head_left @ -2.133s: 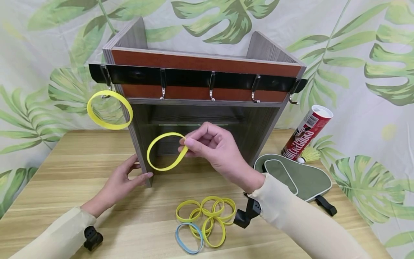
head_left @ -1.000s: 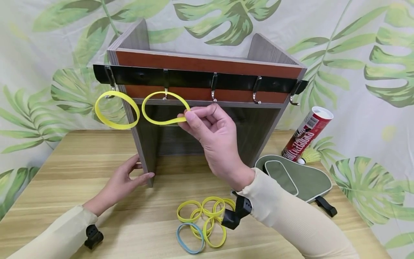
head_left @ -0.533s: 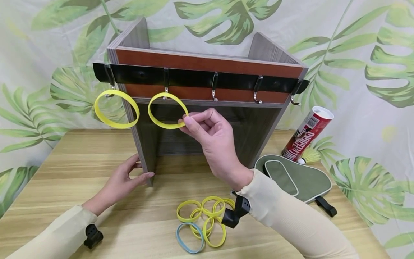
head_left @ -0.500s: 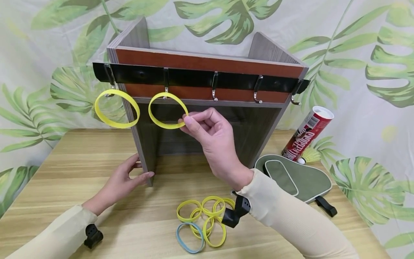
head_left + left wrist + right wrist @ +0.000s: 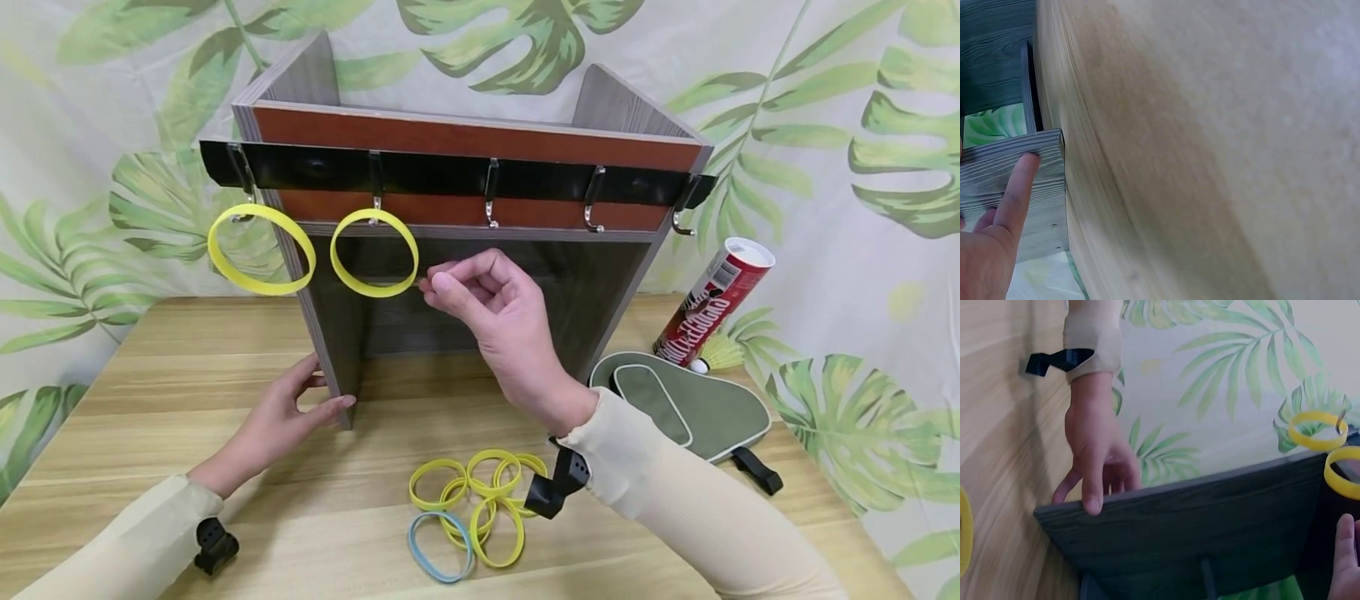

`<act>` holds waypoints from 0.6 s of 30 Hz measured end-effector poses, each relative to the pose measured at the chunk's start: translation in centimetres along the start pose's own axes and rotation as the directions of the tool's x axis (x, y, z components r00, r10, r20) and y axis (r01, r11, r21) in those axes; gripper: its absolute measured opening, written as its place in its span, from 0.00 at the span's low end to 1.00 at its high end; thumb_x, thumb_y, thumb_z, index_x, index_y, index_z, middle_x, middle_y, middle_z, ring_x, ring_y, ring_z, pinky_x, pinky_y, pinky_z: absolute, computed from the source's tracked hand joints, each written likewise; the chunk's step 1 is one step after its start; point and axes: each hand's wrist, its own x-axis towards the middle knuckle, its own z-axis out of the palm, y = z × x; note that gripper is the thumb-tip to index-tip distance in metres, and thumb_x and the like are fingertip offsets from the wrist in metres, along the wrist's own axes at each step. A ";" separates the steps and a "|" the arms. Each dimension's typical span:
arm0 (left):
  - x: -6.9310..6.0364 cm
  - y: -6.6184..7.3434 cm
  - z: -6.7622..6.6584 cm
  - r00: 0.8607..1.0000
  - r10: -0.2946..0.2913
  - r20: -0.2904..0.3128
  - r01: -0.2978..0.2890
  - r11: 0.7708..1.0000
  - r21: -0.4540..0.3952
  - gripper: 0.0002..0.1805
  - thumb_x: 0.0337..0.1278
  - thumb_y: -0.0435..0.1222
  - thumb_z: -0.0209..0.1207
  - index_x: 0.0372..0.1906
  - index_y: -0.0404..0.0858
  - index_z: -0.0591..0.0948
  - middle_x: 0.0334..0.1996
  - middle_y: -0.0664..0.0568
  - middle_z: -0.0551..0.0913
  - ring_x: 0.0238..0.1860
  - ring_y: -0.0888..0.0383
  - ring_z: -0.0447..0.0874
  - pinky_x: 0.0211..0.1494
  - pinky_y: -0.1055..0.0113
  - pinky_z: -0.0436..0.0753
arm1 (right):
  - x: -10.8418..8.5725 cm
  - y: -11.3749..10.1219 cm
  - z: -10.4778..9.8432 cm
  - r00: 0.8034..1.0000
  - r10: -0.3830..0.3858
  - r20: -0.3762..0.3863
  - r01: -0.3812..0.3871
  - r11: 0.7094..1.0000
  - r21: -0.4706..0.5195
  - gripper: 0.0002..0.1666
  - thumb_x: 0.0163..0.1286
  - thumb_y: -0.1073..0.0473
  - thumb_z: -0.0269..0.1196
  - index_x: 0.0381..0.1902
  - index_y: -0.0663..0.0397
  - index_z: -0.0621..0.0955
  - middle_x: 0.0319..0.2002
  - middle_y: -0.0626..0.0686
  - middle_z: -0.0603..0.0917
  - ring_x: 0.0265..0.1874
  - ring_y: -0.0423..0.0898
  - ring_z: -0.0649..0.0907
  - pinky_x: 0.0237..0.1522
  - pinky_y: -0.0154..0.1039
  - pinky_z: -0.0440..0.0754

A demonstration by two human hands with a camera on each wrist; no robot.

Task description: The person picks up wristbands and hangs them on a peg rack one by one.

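Observation:
In the head view, a yellow silicone wristband point(image 5: 375, 253) hangs from the second hook of the black hook rail point(image 5: 442, 173). Just right of that band is my right hand point(image 5: 510, 333), fingers bent and thumb near the index finger, with nothing visible between them. Another yellow wristband point(image 5: 261, 250) hangs on the leftmost hook. My left hand point(image 5: 281, 421) grips the lower front edge of the grey wooden shelf unit's left side panel point(image 5: 1210, 519), thumb on the inner face and fingers outside. The left wrist view also shows a finger point(image 5: 1017, 197) against the panel.
Several loose yellow wristbands point(image 5: 498, 533) and a light-blue wristband point(image 5: 441, 547) lie on the wooden table point(image 5: 315, 533). At right are an olive racket case point(image 5: 705, 412), a red shuttlecock tube point(image 5: 712, 300) and a yellow shuttlecock point(image 5: 720, 354). Three hooks carry no band.
My right hand raised the second wristband to the second hook and let it go; the band now hangs there, with my fingers slightly to its right. My left hand kept its grip.

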 end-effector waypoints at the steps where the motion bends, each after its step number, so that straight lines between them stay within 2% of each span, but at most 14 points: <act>1: 0.0 0.0 0.0 1.000 -0.001 0.002 0.001 1.000 -0.003 0.33 0.63 0.26 0.69 0.72 0.34 0.73 0.59 0.38 0.82 0.51 0.79 0.79 0.37 0.70 0.94 | 0.0 0.1 -0.2 1.000 0.012 0.002 -0.012 1.000 -0.007 0.06 0.75 0.74 0.60 0.45 0.62 0.78 0.46 0.53 0.87 0.45 0.39 0.90 0.62 0.45 0.90; 6: -0.1 0.0 -0.1 1.000 -0.012 0.004 0.012 1.000 -0.013 0.32 0.64 0.26 0.69 0.72 0.35 0.73 0.58 0.37 0.81 0.51 0.78 0.80 0.37 0.68 0.94 | 0.2 1.6 -1.8 0.993 0.118 0.011 -0.116 0.987 -0.113 0.05 0.76 0.69 0.62 0.47 0.65 0.78 0.43 0.54 0.87 0.44 0.43 0.90 0.60 0.43 0.91; 10: -0.1 0.0 -0.1 1.000 -0.013 -0.001 0.013 1.000 -0.014 0.31 0.63 0.27 0.69 0.71 0.35 0.74 0.57 0.43 0.81 0.51 0.77 0.80 0.36 0.68 0.94 | 0.2 3.4 -3.6 0.967 0.254 0.030 -0.239 0.939 -0.246 0.08 0.77 0.66 0.63 0.49 0.66 0.80 0.46 0.58 0.86 0.45 0.45 0.90 0.60 0.41 0.91; 12: -0.1 0.0 -0.1 1.000 -0.011 -0.002 0.011 1.000 -0.022 0.30 0.64 0.27 0.69 0.70 0.35 0.75 0.55 0.48 0.82 0.51 0.76 0.81 0.36 0.67 0.94 | 0.2 4.2 -4.7 0.945 0.322 0.052 -0.290 0.903 -0.318 0.09 0.77 0.65 0.63 0.50 0.65 0.81 0.47 0.59 0.87 0.46 0.46 0.90 0.59 0.42 0.91; 14: 0.0 0.0 -0.1 1.000 -0.010 0.000 0.010 0.999 -0.033 0.29 0.64 0.27 0.69 0.69 0.35 0.75 0.54 0.53 0.82 0.50 0.75 0.81 0.36 0.66 0.95 | 0.1 5.0 -5.8 0.916 0.393 0.083 -0.334 0.860 -0.387 0.10 0.77 0.64 0.63 0.51 0.64 0.82 0.47 0.60 0.87 0.44 0.46 0.89 0.58 0.43 0.92; 18: 0.0 0.1 -0.1 1.000 -0.015 0.007 0.015 0.999 -0.051 0.28 0.64 0.27 0.68 0.68 0.34 0.75 0.53 0.57 0.82 0.50 0.74 0.81 0.36 0.66 0.95 | -0.5 6.7 -7.6 0.838 0.522 0.158 -0.396 0.781 -0.483 0.10 0.77 0.65 0.62 0.51 0.64 0.83 0.44 0.60 0.88 0.42 0.46 0.89 0.57 0.48 0.93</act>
